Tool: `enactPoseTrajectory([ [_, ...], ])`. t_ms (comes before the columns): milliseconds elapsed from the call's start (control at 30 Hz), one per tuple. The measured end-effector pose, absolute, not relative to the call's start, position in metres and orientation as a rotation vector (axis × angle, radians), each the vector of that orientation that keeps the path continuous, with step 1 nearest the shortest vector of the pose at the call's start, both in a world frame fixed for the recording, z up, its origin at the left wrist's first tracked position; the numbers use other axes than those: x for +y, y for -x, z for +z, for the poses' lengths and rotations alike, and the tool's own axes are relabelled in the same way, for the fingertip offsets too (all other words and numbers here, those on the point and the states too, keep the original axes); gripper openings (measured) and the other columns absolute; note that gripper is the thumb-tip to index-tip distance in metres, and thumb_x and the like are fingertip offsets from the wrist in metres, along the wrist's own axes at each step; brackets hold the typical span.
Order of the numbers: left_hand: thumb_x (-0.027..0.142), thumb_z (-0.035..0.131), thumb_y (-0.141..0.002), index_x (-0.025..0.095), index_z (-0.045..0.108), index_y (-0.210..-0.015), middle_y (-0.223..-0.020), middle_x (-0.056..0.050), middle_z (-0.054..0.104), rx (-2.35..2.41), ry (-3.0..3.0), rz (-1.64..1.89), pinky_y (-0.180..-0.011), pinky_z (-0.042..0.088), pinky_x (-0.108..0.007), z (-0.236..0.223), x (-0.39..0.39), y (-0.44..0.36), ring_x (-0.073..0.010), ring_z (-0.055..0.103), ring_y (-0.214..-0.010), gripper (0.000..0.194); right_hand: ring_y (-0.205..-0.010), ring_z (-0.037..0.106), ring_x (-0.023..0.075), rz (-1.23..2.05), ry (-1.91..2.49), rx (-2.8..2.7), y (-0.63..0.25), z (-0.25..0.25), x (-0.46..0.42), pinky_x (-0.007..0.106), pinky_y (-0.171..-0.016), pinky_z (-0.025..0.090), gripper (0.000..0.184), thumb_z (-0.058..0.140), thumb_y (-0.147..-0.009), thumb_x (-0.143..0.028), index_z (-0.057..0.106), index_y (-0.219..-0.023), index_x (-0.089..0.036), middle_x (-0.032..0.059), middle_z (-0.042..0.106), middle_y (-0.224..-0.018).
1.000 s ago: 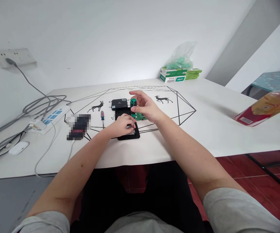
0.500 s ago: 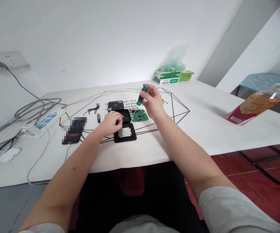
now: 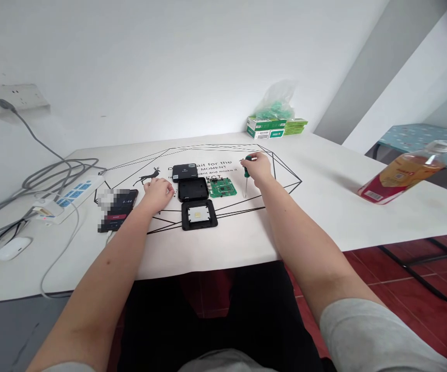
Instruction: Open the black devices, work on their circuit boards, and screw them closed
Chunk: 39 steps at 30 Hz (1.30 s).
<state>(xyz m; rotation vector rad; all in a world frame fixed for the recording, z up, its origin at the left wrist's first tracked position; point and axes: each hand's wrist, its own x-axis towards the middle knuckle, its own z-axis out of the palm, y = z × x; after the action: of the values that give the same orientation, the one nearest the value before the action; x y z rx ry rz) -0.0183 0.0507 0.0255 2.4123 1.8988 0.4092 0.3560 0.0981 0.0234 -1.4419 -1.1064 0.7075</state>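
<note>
Just right of the green circuit board (image 3: 223, 187), the right hand (image 3: 258, 168) pinches the handle of a screwdriver (image 3: 247, 169), which stands nearly upright with its shaft pointing down; whether the tip touches the white table (image 3: 242, 237) I cannot tell. It should handle as a light, rigid tool, the thick grip being the sure place to hold and the thin metal shaft likely slicker. The board, lying flat beside it, is probably light, stiff and fragile, best lifted by its edges. The screwdriver's handle is green and black, its shaft slim and grey; the board carries dark chips and small parts along its far edge. Left of an open black shell (image 3: 193, 190), the left hand (image 3: 159, 195) rests with fingers curled; whether it pinches anything I cannot tell.
</note>
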Motion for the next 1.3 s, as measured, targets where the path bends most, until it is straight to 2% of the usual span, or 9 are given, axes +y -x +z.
enactPoseTrajectory([
  [167, 0.023, 0.054, -0.103, 0.024, 0.079, -0.092, -0.138, -0.009, 0.076, 1.958, -2.395, 0.36, -0.112, 0.039, -0.056, 0.027, 0.049, 0.02, -0.0388, 0.051, -0.14, 0.027, -0.09, 0.069, 0.0242, 0.539, 1.805, -1.172, -0.356, 0.019, 0.097, 0.035, -0.077, 0.057, 0.025, 0.077, -0.073, -0.017, 0.066, -0.095, -0.021, 0.0086, 0.072, -0.099],
  [300, 0.021, 0.054, -0.103, 0.026, 0.081, -0.089, -0.137, -0.007, 0.076, 1.958, -2.402, 0.348, -0.11, 0.038, -0.057, 0.025, 0.05, 0.021, -0.0386, 0.051, -0.139, 0.031, -0.097, 0.072, 0.0295, 0.469, 1.976, -1.32, -0.353, 0.015, 0.099, 0.038, -0.086, 0.058, 0.015, 0.077, -0.074, -0.012, 0.071, -0.086, -0.017, 0.0124, 0.076, -0.093],
  [433, 0.02, 0.055, -0.103, 0.027, 0.081, -0.094, -0.134, -0.008, 0.077, 1.968, -2.4, 0.343, -0.112, 0.037, -0.057, 0.023, 0.051, 0.019, -0.038, 0.052, -0.138, 0.028, -0.101, 0.074, 0.0309, 0.413, 2.075, -1.437, -0.35, 0.011, 0.102, 0.035, -0.087, 0.058, 0.012, 0.077, -0.076, -0.014, 0.075, -0.088, -0.014, 0.0159, 0.079, -0.096],
  [600, 0.02, 0.054, -0.103, 0.025, 0.079, -0.101, -0.129, -0.012, 0.077, 2.003, -2.414, 0.331, -0.113, 0.038, -0.057, 0.024, 0.05, 0.019, -0.0379, 0.055, -0.137, 0.026, -0.106, 0.075, 0.0321, 0.37, 2.123, -1.513, -0.348, 0.009, 0.103, 0.035, -0.089, 0.058, 0.025, 0.074, -0.082, -0.016, 0.079, -0.105, -0.01, 0.0205, 0.081, -0.111],
  [700, 0.021, 0.054, -0.102, 0.026, 0.08, -0.103, -0.118, -0.013, 0.079, 1.983, -2.418, 0.342, -0.114, 0.038, -0.057, 0.026, 0.051, 0.019, -0.0381, 0.059, -0.132, 0.026, -0.109, 0.075, 0.0321, 0.348, 2.135, -1.534, -0.348, 0.008, 0.103, 0.035, -0.092, 0.058, 0.031, 0.074, -0.083, -0.017, 0.078, -0.113, -0.009, 0.0217, 0.081, -0.117],
  [867, 0.018, 0.055, -0.097, 0.025, 0.08, -0.101, -0.101, -0.009, 0.082, 1.952, -2.387, 0.342, -0.115, 0.04, -0.053, 0.023, 0.055, 0.021, -0.0342, 0.069, -0.12, 0.026, -0.11, 0.076, 0.0316, 0.335, 2.143, -1.558, -0.348, 0.008, 0.103, 0.034, -0.093, 0.057, 0.03, 0.071, -0.087, -0.018, 0.078, -0.115, -0.008, 0.0224, 0.081, -0.12],
  [1000, 0.015, 0.058, -0.092, 0.026, 0.08, -0.1, -0.103, -0.007, 0.083, 1.963, -2.376, 0.369, -0.117, 0.038, -0.052, 0.021, 0.056, 0.023, -0.0331, 0.07, -0.119, 0.025, -0.111, 0.076, 0.0324, 0.333, 2.143, -1.57, -0.346, 0.008, 0.102, 0.035, -0.094, 0.057, 0.032, 0.07, -0.089, -0.018, 0.077, -0.118, -0.007, 0.0225, 0.081, -0.121],
  [1167, 0.016, 0.055, -0.094, 0.028, 0.081, -0.108, -0.115, -0.007, 0.083, 1.943, -2.402, 0.41, -0.117, 0.035, -0.054, 0.021, 0.055, 0.023, -0.0335, 0.068, -0.124, 0.032, -0.113, 0.076, 0.0324, 0.334, 2.141, -1.585, -0.345, 0.009, 0.102, 0.035, -0.096, 0.058, 0.033, 0.07, -0.089, -0.017, 0.077, -0.119, -0.008, 0.0221, 0.081, -0.121],
  [1300, 0.016, 0.057, -0.093, 0.029, 0.082, -0.102, -0.112, -0.007, 0.084, 1.961, -2.395, 0.375, -0.116, 0.035, -0.055, 0.022, 0.055, 0.023, -0.0349, 0.067, -0.125, 0.03, -0.113, 0.076, 0.0327, 0.338, 2.143, -1.588, -0.345, 0.009, 0.102, 0.036, -0.096, 0.058, 0.035, 0.069, -0.09, -0.018, 0.076, -0.123, -0.008, 0.0221, 0.081, -0.121],
])
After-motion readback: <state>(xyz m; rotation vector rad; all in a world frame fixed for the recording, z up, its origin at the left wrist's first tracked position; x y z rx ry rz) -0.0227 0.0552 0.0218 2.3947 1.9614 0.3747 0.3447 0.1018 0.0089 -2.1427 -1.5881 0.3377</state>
